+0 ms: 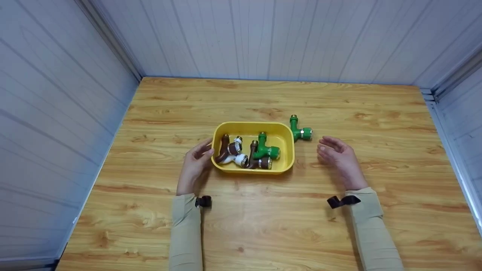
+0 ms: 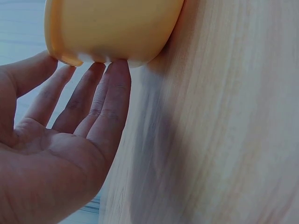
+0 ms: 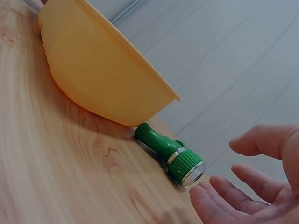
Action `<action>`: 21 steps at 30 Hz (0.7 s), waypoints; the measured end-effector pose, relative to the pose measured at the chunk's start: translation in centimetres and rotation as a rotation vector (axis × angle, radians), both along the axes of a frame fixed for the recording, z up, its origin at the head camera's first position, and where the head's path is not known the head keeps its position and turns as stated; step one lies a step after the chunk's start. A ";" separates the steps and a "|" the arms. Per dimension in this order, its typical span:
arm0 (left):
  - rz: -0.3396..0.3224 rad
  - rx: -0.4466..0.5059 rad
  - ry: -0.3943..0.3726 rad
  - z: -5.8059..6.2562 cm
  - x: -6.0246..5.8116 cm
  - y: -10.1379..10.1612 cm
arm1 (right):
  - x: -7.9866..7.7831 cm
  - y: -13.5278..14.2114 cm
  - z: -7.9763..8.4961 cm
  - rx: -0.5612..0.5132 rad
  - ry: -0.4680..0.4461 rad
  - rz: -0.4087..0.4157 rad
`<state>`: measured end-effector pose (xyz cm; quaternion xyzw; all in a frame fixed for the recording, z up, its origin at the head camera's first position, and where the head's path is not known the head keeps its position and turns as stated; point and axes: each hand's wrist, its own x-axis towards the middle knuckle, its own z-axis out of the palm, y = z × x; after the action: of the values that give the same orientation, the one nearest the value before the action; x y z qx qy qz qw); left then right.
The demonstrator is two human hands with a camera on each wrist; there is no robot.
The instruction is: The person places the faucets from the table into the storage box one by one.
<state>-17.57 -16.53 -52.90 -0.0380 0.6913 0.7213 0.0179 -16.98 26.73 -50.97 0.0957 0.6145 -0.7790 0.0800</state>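
My left hand [image 1: 195, 160] is at the left end of a yellow plastic tub [image 1: 256, 171], its fairly straight fingertips against the outer wall. The left wrist view shows the thumb [image 2: 35, 70] touching the rim. Inside the tub lie a green tap [image 1: 262, 149], two brown taps [image 1: 223, 148] and a white tap [image 1: 240, 159], partly overlapping. Another green tap [image 1: 297, 132] lies on the table against the tub's right end. My right hand [image 1: 340, 160] hovers to the right of it, fingers loosely bent and holding nothing; in the right wrist view the fingers are close to the tap's ribbed knob [image 3: 184, 164].
The tub rests on a wood-grain table [image 1: 263, 226]. White panel walls stand behind [image 1: 241, 37], on the left [image 1: 56, 131] and on the right [image 1: 463, 86]. Each wrist wears a black camera mount.
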 end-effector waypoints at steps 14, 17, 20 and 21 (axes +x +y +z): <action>-0.011 -0.020 0.016 0.1 0.0 0.0 | -1.5 0.0 0.4 0.063 -0.062 0.022; -0.014 -0.006 0.035 0.0 -0.1 0.0 | -1.9 0.0 0.4 0.079 -0.068 0.022; -0.013 0.008 0.043 -0.1 -0.1 0.0 | -2.3 0.0 0.3 0.074 -0.071 0.019; -0.014 0.012 0.043 -0.1 -0.1 0.0 | -2.5 0.0 0.2 0.071 -0.074 0.017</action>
<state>-17.66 -16.58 -53.02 -0.0175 0.6875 0.7259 0.0082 -19.43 26.71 -50.72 0.1221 0.6392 -0.7518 0.1059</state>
